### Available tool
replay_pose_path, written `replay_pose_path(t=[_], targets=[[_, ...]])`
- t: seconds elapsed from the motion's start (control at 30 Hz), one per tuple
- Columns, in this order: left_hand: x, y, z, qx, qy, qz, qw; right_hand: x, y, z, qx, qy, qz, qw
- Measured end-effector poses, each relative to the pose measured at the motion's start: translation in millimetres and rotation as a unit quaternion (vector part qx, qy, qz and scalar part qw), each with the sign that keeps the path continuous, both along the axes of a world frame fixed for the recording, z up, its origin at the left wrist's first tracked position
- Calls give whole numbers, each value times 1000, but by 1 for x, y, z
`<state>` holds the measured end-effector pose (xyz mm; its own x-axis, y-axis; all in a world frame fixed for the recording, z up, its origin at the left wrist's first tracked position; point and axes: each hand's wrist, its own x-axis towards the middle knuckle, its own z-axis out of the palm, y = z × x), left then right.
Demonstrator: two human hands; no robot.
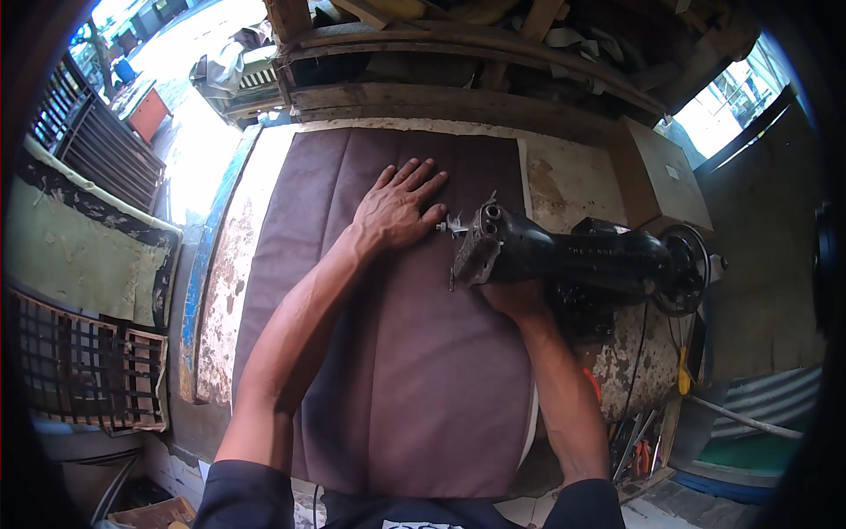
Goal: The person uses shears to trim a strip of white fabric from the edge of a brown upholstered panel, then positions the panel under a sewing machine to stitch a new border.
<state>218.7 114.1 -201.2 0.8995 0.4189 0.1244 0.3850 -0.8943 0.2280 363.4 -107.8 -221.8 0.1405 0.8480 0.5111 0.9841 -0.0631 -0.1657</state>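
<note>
Fabric [414, 379], brown, soft and limp, lies flat across table [220, 291]; left hand [397, 212] presses it open-palmed, far of needle. Right hand [515, 300] under sewing machine [564, 256], grip probably hidden—cannot tell.

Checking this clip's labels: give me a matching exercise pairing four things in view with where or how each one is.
1 left hand
2 right hand
3 brown padded fabric
4 handwheel

a spread over the worktable
b at the sewing machine's right end
c flat on the fabric, fingers spread
d mostly hidden under the machine arm

Pairs: 1-c, 2-d, 3-a, 4-b
</note>
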Motion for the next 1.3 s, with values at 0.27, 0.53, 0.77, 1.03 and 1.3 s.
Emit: replay_pose_path(t=[0.27,0.53,0.77,1.03,1.3], targets=[[14,24,-3,6,-2,3,1000,13,21,-3,-57,-125,-35,990],[31,41,-4,12,-3,-2,1000,31,49,1,-157,69,-70,983],[38,57,-5,9,-7,6,1000,33,67,5,-111,87,-80,987],[52,62,-6,7,-23,5,1000,46,70,2,-72,103,-72,989],[56,64,0,36,-35,7,999,39,60,8,-48,92,-72,992]])
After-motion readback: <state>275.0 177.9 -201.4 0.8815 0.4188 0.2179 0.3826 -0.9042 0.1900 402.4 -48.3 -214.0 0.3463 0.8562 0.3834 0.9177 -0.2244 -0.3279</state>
